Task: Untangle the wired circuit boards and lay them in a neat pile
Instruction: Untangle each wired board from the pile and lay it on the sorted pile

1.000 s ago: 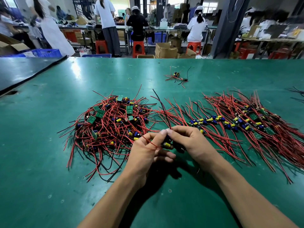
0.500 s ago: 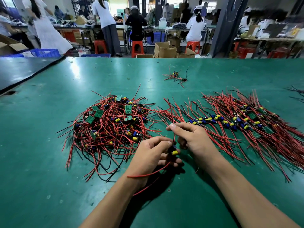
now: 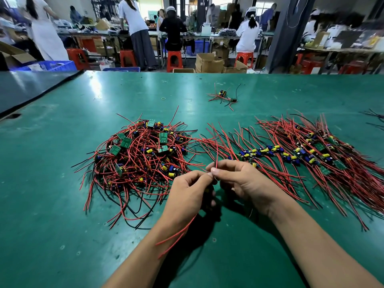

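Note:
A tangled heap of small green circuit boards with red and black wires (image 3: 141,161) lies left of centre on the green table (image 3: 52,204). To the right, a combed-out row of wired boards (image 3: 307,156) spreads with its wires roughly parallel. My left hand (image 3: 187,196) grips one wired board, mostly hidden in the palm, and its red wires (image 3: 176,235) trail down over my wrist. My right hand (image 3: 243,179) pinches that board's upper wires between thumb and forefinger, and they stick up above the fingertips.
One loose wired board (image 3: 223,96) lies further back on the table, with a small rubber band (image 3: 164,98) to its left. A few dark wires (image 3: 374,119) show at the right edge. Beyond the table, people work at benches among red stools and cardboard boxes.
My left hand has risen to meet the right hand's fingertips. The held board's red wires now hang lower over my left wrist, and the right hand's pinch has slid along the upper wires.

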A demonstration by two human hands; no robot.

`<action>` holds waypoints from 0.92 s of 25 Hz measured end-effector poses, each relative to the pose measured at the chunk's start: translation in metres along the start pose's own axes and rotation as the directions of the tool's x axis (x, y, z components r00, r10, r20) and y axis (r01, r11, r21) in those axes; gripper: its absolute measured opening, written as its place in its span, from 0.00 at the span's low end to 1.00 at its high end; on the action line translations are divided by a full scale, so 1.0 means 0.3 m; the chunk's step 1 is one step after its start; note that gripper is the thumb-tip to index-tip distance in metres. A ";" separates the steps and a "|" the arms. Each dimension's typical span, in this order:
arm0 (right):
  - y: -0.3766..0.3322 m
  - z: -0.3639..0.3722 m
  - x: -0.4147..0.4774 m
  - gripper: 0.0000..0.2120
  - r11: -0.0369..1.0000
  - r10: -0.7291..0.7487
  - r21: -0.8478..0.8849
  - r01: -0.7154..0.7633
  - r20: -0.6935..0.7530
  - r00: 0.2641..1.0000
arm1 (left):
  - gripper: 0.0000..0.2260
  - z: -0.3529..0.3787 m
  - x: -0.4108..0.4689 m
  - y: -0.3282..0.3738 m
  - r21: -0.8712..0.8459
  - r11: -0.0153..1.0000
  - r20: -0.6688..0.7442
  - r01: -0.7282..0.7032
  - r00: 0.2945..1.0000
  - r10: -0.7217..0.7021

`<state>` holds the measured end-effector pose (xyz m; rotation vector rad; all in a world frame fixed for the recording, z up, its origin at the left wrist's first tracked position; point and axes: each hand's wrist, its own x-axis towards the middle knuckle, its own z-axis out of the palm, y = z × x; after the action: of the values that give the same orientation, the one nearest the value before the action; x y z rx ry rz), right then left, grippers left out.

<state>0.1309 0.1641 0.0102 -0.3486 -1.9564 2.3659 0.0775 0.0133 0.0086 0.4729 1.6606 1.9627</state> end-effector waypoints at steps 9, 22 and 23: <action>0.031 0.017 0.000 0.18 0.998 -0.032 0.051 0.032 -0.010 0.999 | 0.12 -0.017 -0.004 0.025 -0.082 0.986 0.224 0.147 0.966 -0.126; 0.027 0.020 0.034 0.12 0.959 -0.282 -0.112 0.259 -0.386 0.878 | 0.13 -0.009 -0.013 0.025 -0.022 0.989 0.217 0.148 0.966 -0.140; 0.026 0.014 0.039 0.12 0.951 -0.308 -0.130 0.279 -0.415 0.856 | 0.13 -0.008 -0.013 0.024 -0.008 0.989 0.227 0.150 0.963 -0.144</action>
<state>0.1196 0.1607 0.0017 -0.4878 -1.7336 1.8462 0.0779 0.0083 0.0155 0.5263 1.4828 1.7503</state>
